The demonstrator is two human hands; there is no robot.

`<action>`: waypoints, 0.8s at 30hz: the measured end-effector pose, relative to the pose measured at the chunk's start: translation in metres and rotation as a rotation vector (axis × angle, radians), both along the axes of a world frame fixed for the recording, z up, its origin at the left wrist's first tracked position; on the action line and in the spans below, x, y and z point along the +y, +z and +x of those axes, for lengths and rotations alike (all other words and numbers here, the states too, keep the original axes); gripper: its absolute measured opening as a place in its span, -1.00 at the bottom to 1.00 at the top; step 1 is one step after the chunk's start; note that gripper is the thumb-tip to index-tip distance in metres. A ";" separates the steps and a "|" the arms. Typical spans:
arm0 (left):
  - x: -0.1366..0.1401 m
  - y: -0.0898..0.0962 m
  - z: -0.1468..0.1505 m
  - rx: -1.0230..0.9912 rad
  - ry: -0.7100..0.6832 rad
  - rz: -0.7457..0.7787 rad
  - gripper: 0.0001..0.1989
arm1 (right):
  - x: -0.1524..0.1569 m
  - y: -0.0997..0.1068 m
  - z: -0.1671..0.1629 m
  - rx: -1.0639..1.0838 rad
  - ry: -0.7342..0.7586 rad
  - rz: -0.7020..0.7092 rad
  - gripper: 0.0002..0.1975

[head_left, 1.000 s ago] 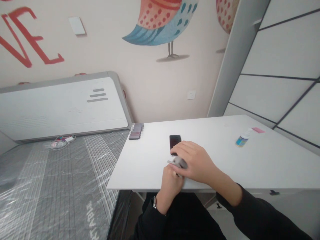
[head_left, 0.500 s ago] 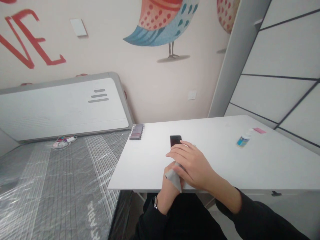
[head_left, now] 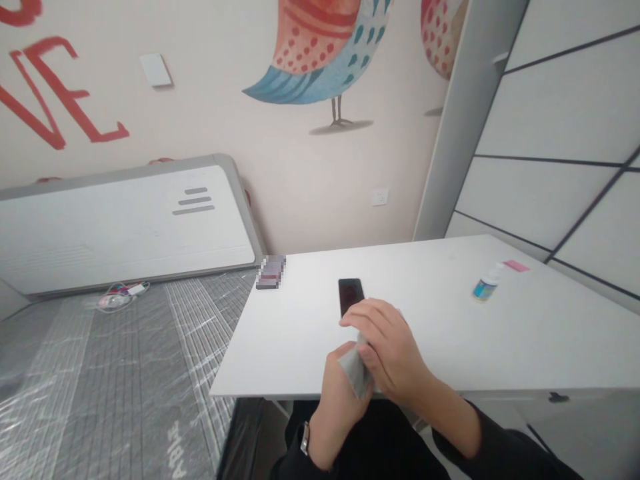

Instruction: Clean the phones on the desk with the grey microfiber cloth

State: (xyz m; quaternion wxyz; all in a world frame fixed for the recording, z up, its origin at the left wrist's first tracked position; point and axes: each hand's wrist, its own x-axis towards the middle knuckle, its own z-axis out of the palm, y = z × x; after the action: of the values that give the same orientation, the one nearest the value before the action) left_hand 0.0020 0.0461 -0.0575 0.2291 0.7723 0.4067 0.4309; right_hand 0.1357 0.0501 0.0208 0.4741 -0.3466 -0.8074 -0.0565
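Observation:
Near the front edge of the white table, my two hands meet around a thin grey cloth [head_left: 354, 371]. My left hand [head_left: 341, 387] is lower, with a watch [head_left: 305, 438] at its wrist. Its thumb side touches the cloth, and most of its fingers are hidden. Over it, my right hand [head_left: 387, 347] curls with the cloth between thumb and fingers. Whether anything else lies inside the cloth is hidden. Just beyond my right fingers, a black phone [head_left: 351, 293] lies flat on the table, its near end covered by that hand.
On the white table [head_left: 280, 347], a small bottle with a blue label [head_left: 485, 288] stands right, beside a pink slip [head_left: 517, 265]. A blurred-out item [head_left: 271, 272] lies at the back left corner. A bed in plastic film [head_left: 130, 373] is left, with a cable [head_left: 120, 297] on it.
My right hand has drawn slightly back and curled more over the cloth, exposing more of the phone. The whole view has shifted slightly, with the table lower in the picture.

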 end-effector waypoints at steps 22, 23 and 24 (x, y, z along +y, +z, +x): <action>-0.050 0.063 -0.017 -0.332 -0.423 -0.564 -0.46 | 0.003 -0.014 0.013 0.855 -0.308 -0.146 -0.47; -0.050 0.057 -0.018 -0.411 -0.479 -0.610 -0.42 | 0.005 -0.016 0.013 0.924 -0.321 -0.196 -0.47; -0.050 0.050 -0.019 -0.479 -0.510 -0.645 -0.40 | 0.009 -0.018 0.012 0.981 -0.333 -0.227 -0.48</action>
State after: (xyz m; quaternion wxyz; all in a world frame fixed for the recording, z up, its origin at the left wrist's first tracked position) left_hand -0.0168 -0.0043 -0.0077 0.6428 0.6160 0.2531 0.3785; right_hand 0.1474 0.0587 0.0027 0.7401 -0.5051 -0.4258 0.1255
